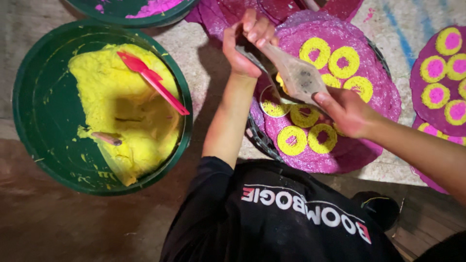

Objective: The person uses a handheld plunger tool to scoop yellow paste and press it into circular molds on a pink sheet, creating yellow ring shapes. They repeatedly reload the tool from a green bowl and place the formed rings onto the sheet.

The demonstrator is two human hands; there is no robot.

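Observation:
My left hand grips the top end of a translucent, greyish cone-shaped bag. My right hand pinches the bag's lower end. Both are held over a round purple disc that carries several yellow rings with pink centres. Under the bag, a thin metal ring mould holds yellow material on the disc's left edge. The disc rests on a dark round rack.
A large green basin at the left holds yellow paste, a red scoop and a small stick. Another green basin with pink paste sits at the top. More purple discs with yellow-pink rings lie at the right.

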